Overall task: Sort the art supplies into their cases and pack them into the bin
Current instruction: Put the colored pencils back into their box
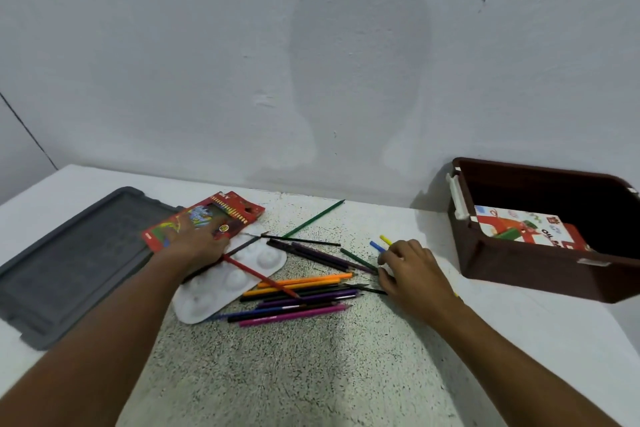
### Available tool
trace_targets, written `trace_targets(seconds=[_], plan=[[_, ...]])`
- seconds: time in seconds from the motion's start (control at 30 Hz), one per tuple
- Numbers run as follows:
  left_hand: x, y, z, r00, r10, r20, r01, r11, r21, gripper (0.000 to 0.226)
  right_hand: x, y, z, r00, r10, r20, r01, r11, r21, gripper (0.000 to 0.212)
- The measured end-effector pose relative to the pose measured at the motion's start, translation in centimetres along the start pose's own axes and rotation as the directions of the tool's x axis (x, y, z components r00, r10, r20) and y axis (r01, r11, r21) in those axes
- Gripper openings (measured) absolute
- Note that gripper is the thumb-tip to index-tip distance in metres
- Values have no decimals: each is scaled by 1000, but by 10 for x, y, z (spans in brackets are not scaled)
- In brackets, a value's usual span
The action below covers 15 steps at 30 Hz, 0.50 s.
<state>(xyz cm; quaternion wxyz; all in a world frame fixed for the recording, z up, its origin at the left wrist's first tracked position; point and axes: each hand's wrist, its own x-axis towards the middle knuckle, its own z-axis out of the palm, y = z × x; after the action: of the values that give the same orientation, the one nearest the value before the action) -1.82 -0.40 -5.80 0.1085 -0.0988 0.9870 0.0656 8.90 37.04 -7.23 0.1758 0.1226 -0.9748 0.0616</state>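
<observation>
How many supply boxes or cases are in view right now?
2. The red pencil case lies under the left hand, and an oil pastel box sits inside the brown bin. More may be hidden there.

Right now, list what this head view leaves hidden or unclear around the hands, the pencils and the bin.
- Right hand: its curled fingers hide what, if anything, they hold.
- Red pencil case: the left hand covers part of it, and its opening is not visible.
- Brown bin: cut off by the right edge; its dark interior hides what lies behind the oil pastel box.
- Case print: too small to read.
</observation>
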Motion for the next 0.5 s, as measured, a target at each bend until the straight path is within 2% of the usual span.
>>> trace_targets(seconds=[0.13,0.23,0.37,0.5], plan=[[9,2,3,1000,14,1,-14,999,-30,54,-2,-6,0,998,29,48,-30,999,14,36],[10,2,5,1000,5,-3,-5,1000,26,54,-3,-8,-2,993,47,104,-51,998,33,31],[10,-8,4,995,50,-81,-51,999,-17,53,-6,-12,-3,993,66,97,-74,994,84,37],[-2,-5,-3,974,127,-189,-130,992,-3,49,-3,-16,-6,993,93,79,-106,978,177,23]])
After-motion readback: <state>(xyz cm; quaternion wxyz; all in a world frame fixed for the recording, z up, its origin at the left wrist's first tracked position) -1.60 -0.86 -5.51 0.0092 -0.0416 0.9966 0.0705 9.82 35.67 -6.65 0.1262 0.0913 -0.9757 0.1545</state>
